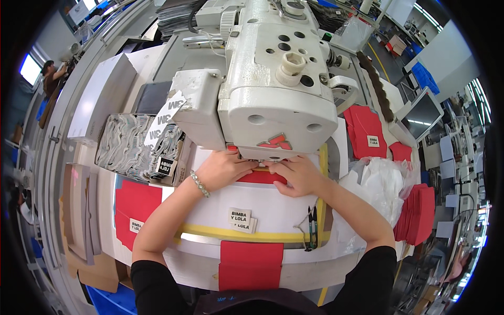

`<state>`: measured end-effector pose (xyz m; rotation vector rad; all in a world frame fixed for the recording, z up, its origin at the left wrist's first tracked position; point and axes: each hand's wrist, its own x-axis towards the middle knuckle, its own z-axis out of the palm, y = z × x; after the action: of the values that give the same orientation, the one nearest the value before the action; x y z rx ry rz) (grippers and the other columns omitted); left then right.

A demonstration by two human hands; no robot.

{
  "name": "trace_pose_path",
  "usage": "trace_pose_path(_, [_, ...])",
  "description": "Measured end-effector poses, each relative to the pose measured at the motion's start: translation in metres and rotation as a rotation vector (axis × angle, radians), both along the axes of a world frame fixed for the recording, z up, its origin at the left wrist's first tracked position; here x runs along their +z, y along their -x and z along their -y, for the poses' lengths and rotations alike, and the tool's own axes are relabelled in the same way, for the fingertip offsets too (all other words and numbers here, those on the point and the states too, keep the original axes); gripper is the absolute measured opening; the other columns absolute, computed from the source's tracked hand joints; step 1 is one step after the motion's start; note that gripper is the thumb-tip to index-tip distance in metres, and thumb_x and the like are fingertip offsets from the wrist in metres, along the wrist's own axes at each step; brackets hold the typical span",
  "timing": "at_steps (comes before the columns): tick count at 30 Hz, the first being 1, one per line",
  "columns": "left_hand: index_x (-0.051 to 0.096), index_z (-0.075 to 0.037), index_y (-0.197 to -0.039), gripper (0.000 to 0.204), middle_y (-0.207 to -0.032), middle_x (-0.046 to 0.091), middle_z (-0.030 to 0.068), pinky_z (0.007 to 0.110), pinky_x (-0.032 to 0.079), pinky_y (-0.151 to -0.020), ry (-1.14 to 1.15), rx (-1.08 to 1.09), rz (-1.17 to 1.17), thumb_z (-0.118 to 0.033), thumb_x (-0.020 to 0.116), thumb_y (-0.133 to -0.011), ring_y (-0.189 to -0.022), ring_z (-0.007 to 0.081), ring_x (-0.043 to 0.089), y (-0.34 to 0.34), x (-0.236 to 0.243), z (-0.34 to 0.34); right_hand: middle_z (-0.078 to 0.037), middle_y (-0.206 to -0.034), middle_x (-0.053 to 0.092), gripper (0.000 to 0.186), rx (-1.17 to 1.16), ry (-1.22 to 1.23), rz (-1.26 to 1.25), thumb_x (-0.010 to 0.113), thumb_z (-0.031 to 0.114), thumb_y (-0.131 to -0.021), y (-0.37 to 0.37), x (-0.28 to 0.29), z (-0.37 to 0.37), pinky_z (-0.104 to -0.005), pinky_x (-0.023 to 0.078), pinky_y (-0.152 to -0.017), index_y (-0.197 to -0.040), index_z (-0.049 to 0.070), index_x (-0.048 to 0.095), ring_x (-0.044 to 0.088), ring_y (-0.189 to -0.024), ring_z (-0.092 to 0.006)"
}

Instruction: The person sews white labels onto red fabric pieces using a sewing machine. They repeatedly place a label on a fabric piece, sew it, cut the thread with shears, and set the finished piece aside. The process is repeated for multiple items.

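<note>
Under the head of a white industrial sewing machine [283,113] lies a red fabric piece [261,177], partly hidden by the machine and my fingers. My left hand [222,169] presses the fabric's left end with its fingers together, close to the needle area. A beaded bracelet circles that wrist. From the other side, my right hand [298,176] holds the fabric's right end, fingertips near the needle and thumb lower on the cloth. Two or so cream labels [240,216] with dark print lie on the white work surface in front of the hands. The needle itself is hidden.
A box of bundled labels [128,142] stands at left beside a long white box [102,97]. Red fabric pieces lie at left [137,202], at the front edge [251,265] and in a right stack [417,215]. Thread snips [313,228] rest right, near a crumpled plastic bag [375,191].
</note>
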<state>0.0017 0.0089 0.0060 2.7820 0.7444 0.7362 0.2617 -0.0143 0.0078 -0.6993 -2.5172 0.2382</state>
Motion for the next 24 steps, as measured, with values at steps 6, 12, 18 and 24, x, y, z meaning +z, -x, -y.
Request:
trace_pose_path(6, [0.073,-0.014,-0.104,0.027,-0.096,0.072,0.0038,0.037,0.053,-0.079,-0.007,0.003,0.033,-0.013,0.074,-0.077,-0.088,0.0242,0.067,-0.004,-0.006,0.0,-0.002,-0.102,0.067,0.026,0.002,-0.034,0.009,0.069,0.017,-0.073,-0.001,0.002,0.001,-0.036,0.039,-0.084,-0.097,0.01,0.06,0.058,-0.098,-0.0214])
trace_pose_path(12, [0.074,-0.021,-0.103,0.024,-0.106,0.07,-0.0062,0.043,0.038,-0.092,0.033,0.069,-0.074,-0.023,0.073,-0.08,-0.103,0.016,0.06,0.001,-0.016,0.005,-0.002,-0.112,0.067,0.026,0.0,-0.057,0.039,0.069,0.022,-0.076,0.002,-0.002,0.002,-0.0358,0.039,-0.085,-0.098,0.01,0.06,0.056,-0.101,-0.0215])
trace_pose_path(18, [0.074,-0.021,-0.105,0.025,-0.107,0.07,-0.0088,0.048,0.038,-0.09,0.055,0.144,-0.146,-0.022,0.073,-0.08,-0.107,0.0157,0.056,-0.001,-0.01,0.01,-0.004,-0.107,0.068,0.024,0.027,-0.115,-0.051,0.069,0.022,-0.075,-0.004,-0.007,0.001,-0.0369,0.04,-0.085,-0.095,0.009,0.062,0.056,-0.097,-0.0239])
trace_pose_path(24, [0.074,-0.018,-0.106,0.024,-0.1,0.071,0.0037,0.043,0.052,-0.077,0.043,0.122,-0.101,-0.02,0.071,-0.082,-0.09,0.0243,0.065,-0.005,-0.003,0.002,-0.004,-0.087,0.063,0.022,-0.001,-0.142,-0.131,0.068,0.017,-0.07,-0.013,-0.007,-0.008,-0.0366,0.042,-0.077,-0.088,0.01,0.06,0.055,-0.088,-0.0237])
